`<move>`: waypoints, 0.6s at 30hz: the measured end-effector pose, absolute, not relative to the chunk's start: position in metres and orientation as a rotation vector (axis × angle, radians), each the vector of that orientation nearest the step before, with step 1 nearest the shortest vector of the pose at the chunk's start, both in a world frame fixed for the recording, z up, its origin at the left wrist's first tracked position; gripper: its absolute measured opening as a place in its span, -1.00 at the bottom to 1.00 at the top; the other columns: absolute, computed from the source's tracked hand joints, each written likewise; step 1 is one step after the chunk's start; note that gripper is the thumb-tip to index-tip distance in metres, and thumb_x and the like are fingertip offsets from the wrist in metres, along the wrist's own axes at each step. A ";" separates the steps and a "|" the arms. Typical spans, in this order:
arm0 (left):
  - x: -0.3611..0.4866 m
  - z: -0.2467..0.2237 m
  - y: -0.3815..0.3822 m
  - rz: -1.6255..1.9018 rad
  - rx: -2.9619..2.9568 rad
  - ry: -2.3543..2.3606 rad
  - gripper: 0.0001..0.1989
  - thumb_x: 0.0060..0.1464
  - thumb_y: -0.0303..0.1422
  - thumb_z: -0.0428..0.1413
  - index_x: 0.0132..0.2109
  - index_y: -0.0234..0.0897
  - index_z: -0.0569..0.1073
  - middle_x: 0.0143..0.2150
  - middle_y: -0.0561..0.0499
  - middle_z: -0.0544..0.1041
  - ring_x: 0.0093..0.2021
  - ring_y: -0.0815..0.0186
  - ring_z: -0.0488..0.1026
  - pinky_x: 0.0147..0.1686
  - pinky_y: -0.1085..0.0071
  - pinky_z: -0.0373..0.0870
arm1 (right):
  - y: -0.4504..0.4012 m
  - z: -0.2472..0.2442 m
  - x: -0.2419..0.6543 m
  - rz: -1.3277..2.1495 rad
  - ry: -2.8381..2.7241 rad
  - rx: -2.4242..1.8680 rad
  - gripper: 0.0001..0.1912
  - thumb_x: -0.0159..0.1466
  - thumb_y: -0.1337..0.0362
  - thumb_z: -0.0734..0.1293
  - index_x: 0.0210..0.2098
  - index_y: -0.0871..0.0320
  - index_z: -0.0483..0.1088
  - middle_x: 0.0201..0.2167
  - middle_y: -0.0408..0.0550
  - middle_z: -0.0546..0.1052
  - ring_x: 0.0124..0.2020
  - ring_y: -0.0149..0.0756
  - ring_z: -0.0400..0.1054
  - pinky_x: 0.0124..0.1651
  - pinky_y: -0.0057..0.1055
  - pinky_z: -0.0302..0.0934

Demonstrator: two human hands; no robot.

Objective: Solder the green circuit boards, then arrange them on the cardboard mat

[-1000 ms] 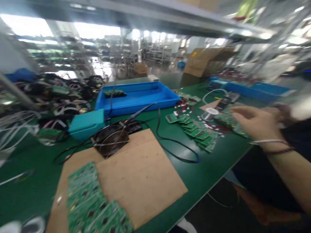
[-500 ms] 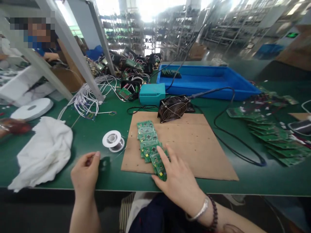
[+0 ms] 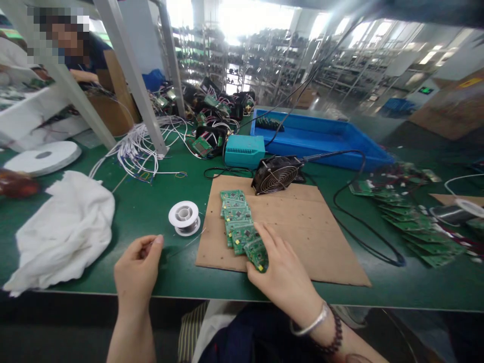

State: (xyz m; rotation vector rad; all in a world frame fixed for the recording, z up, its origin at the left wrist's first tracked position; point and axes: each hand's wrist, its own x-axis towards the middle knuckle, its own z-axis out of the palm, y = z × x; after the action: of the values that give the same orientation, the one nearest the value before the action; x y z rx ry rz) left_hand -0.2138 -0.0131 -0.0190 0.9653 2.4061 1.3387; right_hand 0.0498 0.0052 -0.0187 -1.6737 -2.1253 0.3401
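Green bench (image 3: 181, 189). Blk fan w/ round wire guard (image 3: 278, 176) stands at far edge of brown cardboard sheet (image 3: 306, 227), teal vented box (image 3: 245, 152) just behind it, L side. Blk cable (image 3: 335, 199) loops over bench, R of sheet. White crumpled cloth (image 3: 68, 232) & flat white roll (image 3: 43, 157) far L; white-flanged spool of thin grey wire (image 3: 184, 217) between cloth & sheet. Bundle of white leads (image 3: 138, 148) behind.

Overlapping row of grn circuit bds (image 3: 238, 222) on L part of sheet. R hand (image 3: 285, 272) at near end of row: fingers slightly bent, thumb apart from them, nearest bd between, partly covered. L hand (image 3: 138, 267) over bench nr spool: fingers curled, thumb tip against index; can't tell if anything's pinched.

Fanned grn bds, R side (image 3: 416, 222), blurry. Second spool (image 3: 456, 213) beyond, partly cut off. Co-worker (image 3: 85, 60) upper L, partly behind metal posts; red-brown item (image 3: 17, 184) at L edge, unclear.

Blue shallow tray (image 3: 313, 137) behind fan: grn bds in its far L corner (image 3: 269, 124).
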 end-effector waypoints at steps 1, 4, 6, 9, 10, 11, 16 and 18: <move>-0.214 -0.020 -0.013 1.341 0.958 2.399 -0.54 -0.29 0.07 0.09 -0.43 -0.26 0.48 -0.61 0.06 0.38 -0.54 0.31 0.30 -0.48 0.41 0.25 | 0.005 -0.019 0.049 0.280 -2.079 -1.641 -0.26 0.11 0.27 0.31 0.29 0.12 0.19 0.25 0.14 0.34 0.19 0.07 0.31 0.19 0.06 0.24; -0.215 -0.022 -0.013 1.362 0.978 2.371 -0.55 -0.29 0.06 0.10 -0.44 -0.26 0.49 -0.61 0.06 0.38 -0.55 0.32 0.29 -0.48 0.42 0.24 | 0.009 -0.018 0.041 0.186 -1.994 -1.604 -0.29 0.16 0.23 0.30 0.30 0.14 0.16 0.27 0.20 0.31 0.16 0.08 0.33 0.15 0.06 0.27; -0.216 -0.024 -0.014 1.382 1.011 2.359 -0.56 -0.27 0.06 0.11 -0.44 -0.26 0.48 -0.61 0.07 0.37 -0.56 0.33 0.27 -0.49 0.43 0.24 | 0.013 -0.019 0.031 0.197 -2.032 -1.636 -0.27 0.17 0.21 0.32 0.31 0.14 0.14 0.31 0.24 0.25 0.15 0.12 0.33 0.11 0.09 0.28; -0.217 -0.026 -0.015 1.402 1.046 2.357 -0.56 -0.23 0.06 0.11 -0.44 -0.26 0.49 -0.62 0.08 0.35 -0.57 0.34 0.26 -0.50 0.44 0.24 | 0.020 -0.023 0.018 0.237 -2.101 -1.719 -0.22 0.15 0.17 0.36 0.33 0.14 0.13 0.34 0.26 0.18 0.13 0.20 0.32 0.06 0.13 0.28; -0.217 -0.026 -0.016 1.404 1.051 2.355 -0.56 -0.22 0.06 0.11 -0.44 -0.26 0.49 -0.62 0.08 0.35 -0.57 0.34 0.25 -0.50 0.44 0.24 | 0.021 -0.023 0.017 0.255 -2.107 -1.726 -0.22 0.14 0.18 0.36 0.33 0.14 0.14 0.35 0.25 0.18 0.14 0.20 0.31 0.06 0.12 0.28; -0.218 -0.026 -0.017 1.405 1.054 2.348 -0.56 -0.22 0.06 0.11 -0.45 -0.26 0.49 -0.62 0.08 0.35 -0.57 0.34 0.25 -0.51 0.44 0.24 | 0.023 -0.024 0.018 0.274 -2.105 -1.719 -0.22 0.14 0.20 0.35 0.33 0.13 0.14 0.35 0.22 0.19 0.15 0.17 0.30 0.07 0.09 0.28; -0.219 -0.029 -0.017 1.396 1.038 2.303 -0.55 -0.24 0.07 0.13 -0.45 -0.27 0.50 -0.62 0.06 0.37 -0.58 0.34 0.27 -0.53 0.45 0.24 | 0.026 -0.021 0.029 0.276 -1.997 -1.649 -0.25 0.10 0.26 0.29 0.30 0.15 0.16 0.26 0.14 0.30 0.20 0.06 0.24 0.16 0.02 0.24; -0.220 -0.030 -0.016 1.395 1.032 2.292 -0.55 -0.24 0.07 0.14 -0.44 -0.27 0.50 -0.61 0.06 0.39 -0.57 0.34 0.29 -0.53 0.45 0.25 | 0.028 -0.020 0.027 0.275 -2.005 -1.655 -0.25 0.13 0.23 0.30 0.31 0.15 0.14 0.26 0.16 0.30 0.20 0.06 0.23 0.16 0.01 0.23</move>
State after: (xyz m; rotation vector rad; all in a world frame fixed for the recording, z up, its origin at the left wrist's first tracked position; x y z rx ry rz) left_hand -0.2202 -0.0163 -0.0302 1.0321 2.2924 1.3947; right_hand 0.0272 0.0283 -0.0203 -1.6552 -2.0054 0.2753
